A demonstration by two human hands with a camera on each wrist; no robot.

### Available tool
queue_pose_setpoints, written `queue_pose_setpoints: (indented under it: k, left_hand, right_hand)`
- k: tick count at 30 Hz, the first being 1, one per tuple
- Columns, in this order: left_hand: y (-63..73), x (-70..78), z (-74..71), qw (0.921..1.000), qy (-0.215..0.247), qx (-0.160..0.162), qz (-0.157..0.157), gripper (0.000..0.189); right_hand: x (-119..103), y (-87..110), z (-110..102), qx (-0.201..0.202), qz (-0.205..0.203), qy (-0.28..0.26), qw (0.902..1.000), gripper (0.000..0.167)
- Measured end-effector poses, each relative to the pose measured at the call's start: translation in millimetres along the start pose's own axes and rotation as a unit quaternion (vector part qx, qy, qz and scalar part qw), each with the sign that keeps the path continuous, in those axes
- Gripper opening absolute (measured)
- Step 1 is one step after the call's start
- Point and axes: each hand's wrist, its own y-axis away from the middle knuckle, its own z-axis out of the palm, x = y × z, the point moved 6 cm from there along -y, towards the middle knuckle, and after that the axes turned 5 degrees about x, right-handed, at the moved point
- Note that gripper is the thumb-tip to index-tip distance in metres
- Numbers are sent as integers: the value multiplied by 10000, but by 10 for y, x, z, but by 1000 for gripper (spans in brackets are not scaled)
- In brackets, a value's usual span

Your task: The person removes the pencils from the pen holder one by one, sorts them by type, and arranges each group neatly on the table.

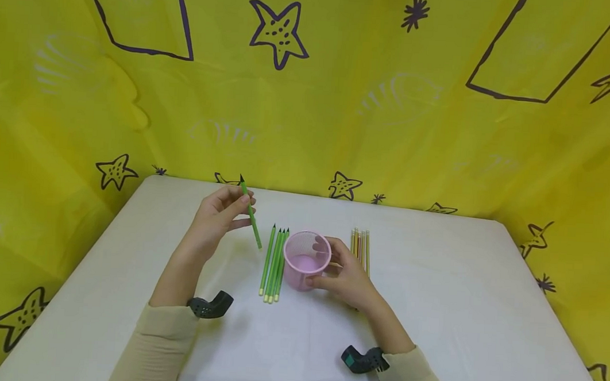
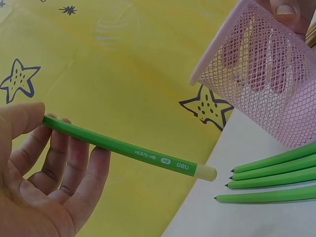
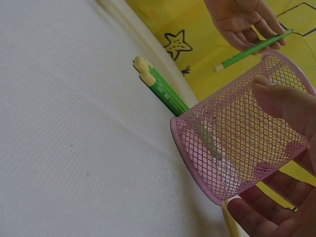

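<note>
My left hand (image 1: 224,212) pinches a green pencil (image 2: 118,147) near its sharpened end, raised above the table, with the cream eraser end pointing down toward the right. My right hand (image 1: 346,274) grips a pink mesh pen cup (image 1: 303,279) around its side, thumb in front and fingers behind. Its mouth faces up and the inside shows no pencils. Just left of the cup, several green pencils (image 1: 274,263) lie side by side on the table, tips away from me. Behind the right hand lies a row of yellowish pencils (image 1: 367,248), partly hidden by that hand.
A white cloth (image 1: 465,302) covers the table. At its far edge hangs a yellow curtain (image 1: 319,111) with drawn stars. Dark wrist cameras are strapped on the left wrist (image 1: 211,305) and the right wrist (image 1: 364,360).
</note>
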Motion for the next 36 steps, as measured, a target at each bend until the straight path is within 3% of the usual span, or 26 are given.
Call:
queue_pose_setpoints:
  k: [10,16,28,36]
  left_hand:
    - [-4,-39,-44,9997,-204,13,-150,27]
    - [-36,-177,-73,9980,-374,-115,-505,31]
    - [-107,-305,-108,9956,-675,-260,-595,33]
    - [-130,-519,-151,9882,-1147,-297,-968,36]
  right_hand:
    - [-4,7,-4,35,32,87,10000,81]
    - [0,18,-4,28,56,52,10000,82]
    - [-9,-13,-38,77,20,192,9998,83]
    - [5,-1,-8,27,106,79,9999,83]
